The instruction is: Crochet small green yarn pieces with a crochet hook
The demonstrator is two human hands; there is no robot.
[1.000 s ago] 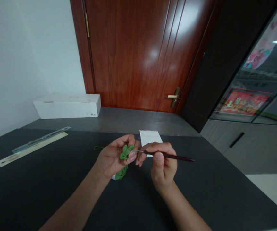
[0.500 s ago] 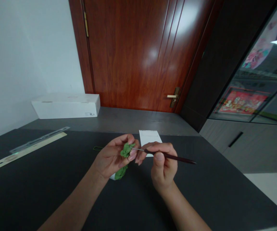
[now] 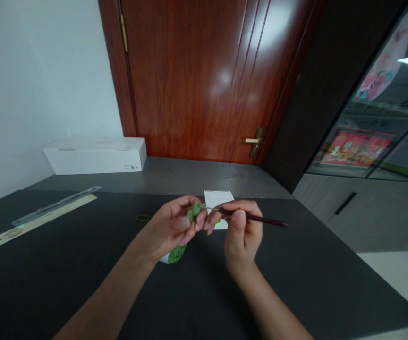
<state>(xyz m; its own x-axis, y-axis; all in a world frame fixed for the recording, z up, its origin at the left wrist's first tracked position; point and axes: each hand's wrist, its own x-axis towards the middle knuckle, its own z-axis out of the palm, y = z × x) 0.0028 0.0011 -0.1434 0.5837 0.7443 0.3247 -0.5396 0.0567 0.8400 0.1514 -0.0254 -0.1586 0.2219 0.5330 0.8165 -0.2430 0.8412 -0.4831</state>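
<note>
Between the fingertips of my left hand is a small green crochet piece. My right hand grips a crochet hook with a dark handle, its thin metal shaft pointing left. The hook's tip meets the top edge of the green piece; whether it sits inside a stitch cannot be made out. Below my left hand a ball of green yarn with a white band rests on the table, partly covered by that hand. A loop of green yarn lies just left of the hand.
Behind my hands a white spiral notepad lies on the dark table. To the left are a cream strip and a clear plastic sleeve. A long white box stands at the back left, near a wooden door.
The green piece has been turned in my left fingers and moved slightly up and right. The hook has risen a little and lies flatter, its tip now at the piece's upper edge.
</note>
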